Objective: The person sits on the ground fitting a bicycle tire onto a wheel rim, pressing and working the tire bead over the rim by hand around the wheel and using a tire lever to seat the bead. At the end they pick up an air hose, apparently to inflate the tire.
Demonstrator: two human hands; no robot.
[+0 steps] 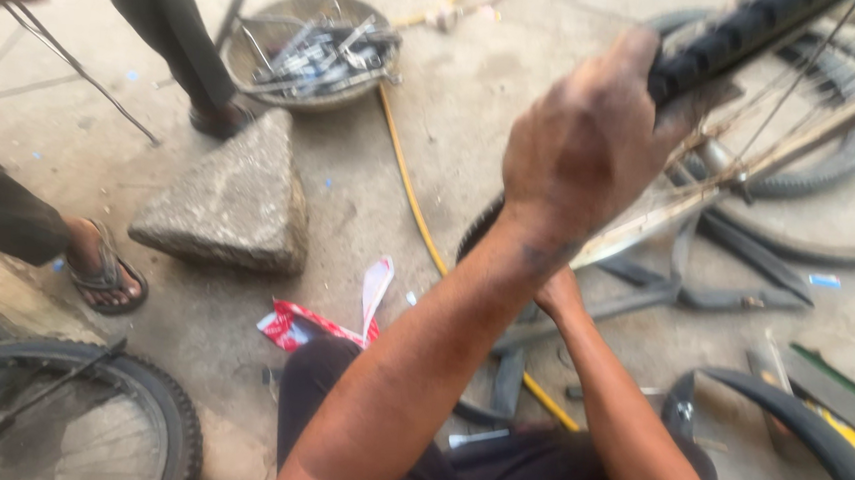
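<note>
Left hand: the left hand [585,146] is closed around a black ribbed bicycle tyre [738,36], gripping it at upper right.
Right hand: the right hand [557,294] sits mostly hidden behind the left forearm; its grip cannot be told.
Wheel: the spoked rim [649,223] runs just below the tyre.
Floor: stone block [230,196], metal bowl of tools [312,50], yellow hose [407,173].

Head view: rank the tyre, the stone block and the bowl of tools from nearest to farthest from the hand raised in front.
From the left hand:
1. Tyre, in its grip, upper right.
2. Stone block, on the floor to the left.
3. Bowl of tools, beyond the block, upper left.
</note>
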